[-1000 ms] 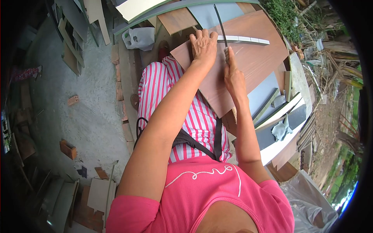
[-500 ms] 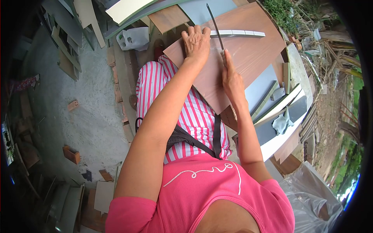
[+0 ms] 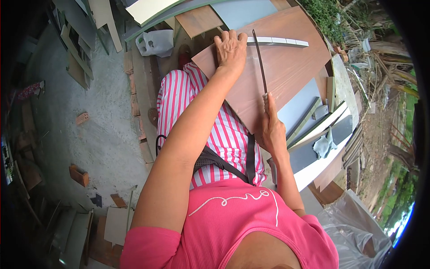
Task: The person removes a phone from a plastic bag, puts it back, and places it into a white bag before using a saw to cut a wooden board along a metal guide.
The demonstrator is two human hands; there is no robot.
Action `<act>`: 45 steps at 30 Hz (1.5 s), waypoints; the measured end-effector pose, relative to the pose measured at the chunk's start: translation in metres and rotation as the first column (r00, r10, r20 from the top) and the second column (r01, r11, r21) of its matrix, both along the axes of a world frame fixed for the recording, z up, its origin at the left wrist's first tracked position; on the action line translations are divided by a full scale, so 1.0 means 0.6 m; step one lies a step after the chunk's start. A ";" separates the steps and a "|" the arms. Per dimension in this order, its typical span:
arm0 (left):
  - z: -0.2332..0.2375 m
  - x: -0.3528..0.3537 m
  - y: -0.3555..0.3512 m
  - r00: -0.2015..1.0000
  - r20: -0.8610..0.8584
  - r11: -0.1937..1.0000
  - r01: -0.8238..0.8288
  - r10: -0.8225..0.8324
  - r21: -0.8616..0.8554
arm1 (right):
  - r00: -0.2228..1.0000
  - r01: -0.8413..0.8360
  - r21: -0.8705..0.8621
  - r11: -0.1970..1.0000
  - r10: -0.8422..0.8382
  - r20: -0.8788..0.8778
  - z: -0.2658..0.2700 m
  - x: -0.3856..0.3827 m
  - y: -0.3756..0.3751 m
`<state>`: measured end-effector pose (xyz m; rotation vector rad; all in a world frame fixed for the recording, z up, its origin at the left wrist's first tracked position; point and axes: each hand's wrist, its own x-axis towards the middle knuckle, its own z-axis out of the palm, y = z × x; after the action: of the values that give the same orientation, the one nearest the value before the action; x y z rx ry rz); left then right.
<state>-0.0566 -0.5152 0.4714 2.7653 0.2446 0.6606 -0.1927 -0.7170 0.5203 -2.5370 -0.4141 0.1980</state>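
A brown board (image 3: 286, 58) lies in front of me at a slant. Across its upper part runs a narrow, slightly curved white strip (image 3: 286, 41) with cross lines on it. My left hand (image 3: 231, 48) bends its fingers over the strip's left end; whatever lies under the fingers is hidden. My right hand (image 3: 273, 127) is closed around the handle of a thin dark saw blade (image 3: 260, 62). The blade points away from me, and its far end crosses the strip a little right of my left hand.
Grey and white offcuts (image 3: 304, 119) and a light blue cloth (image 3: 324, 143) lie to the right. A plastic bag (image 3: 155, 43) sits left of the board. Clear plastic sheeting (image 3: 354, 228) is at the lower right, a brick (image 3: 79, 175) on the floor.
My right hand has drawn back toward my body with the saw, so the blade's tip is now near the strip. My left hand keeps its place on the strip.
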 end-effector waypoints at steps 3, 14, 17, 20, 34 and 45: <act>-0.003 0.002 0.001 1.000 0.008 1.000 0.003 -0.003 -0.019 | 1.000 -0.011 0.006 1.000 0.011 0.026 0.000 -0.013 -0.015; 0.003 -0.001 0.001 1.000 0.005 1.000 -0.014 0.014 -0.012 | 0.989 -0.025 0.067 0.997 0.015 0.144 -0.020 0.202 0.129; 0.007 -0.001 0.000 1.000 0.000 1.000 -0.013 0.013 -0.024 | 0.983 -0.059 0.066 0.996 0.046 0.177 -0.026 0.190 0.112; 0.004 -0.002 0.001 1.000 -0.015 1.000 -0.012 0.011 -0.029 | 0.991 -0.057 0.044 0.997 0.051 0.121 -0.009 0.127 0.080; -0.002 0.002 0.002 1.000 -0.005 1.000 -0.003 0.003 0.000 | 0.999 -0.011 -0.087 0.996 0.014 0.038 -0.008 0.055 0.032; 0.000 0.001 0.001 1.000 -0.001 0.999 -0.010 0.010 -0.030 | 0.997 -0.025 0.056 0.998 0.021 0.069 -0.002 0.143 0.098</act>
<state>-0.0558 -0.5145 0.4715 2.7374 0.2664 0.6532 -0.1069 -0.6585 0.5193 -2.4891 -0.4694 0.1069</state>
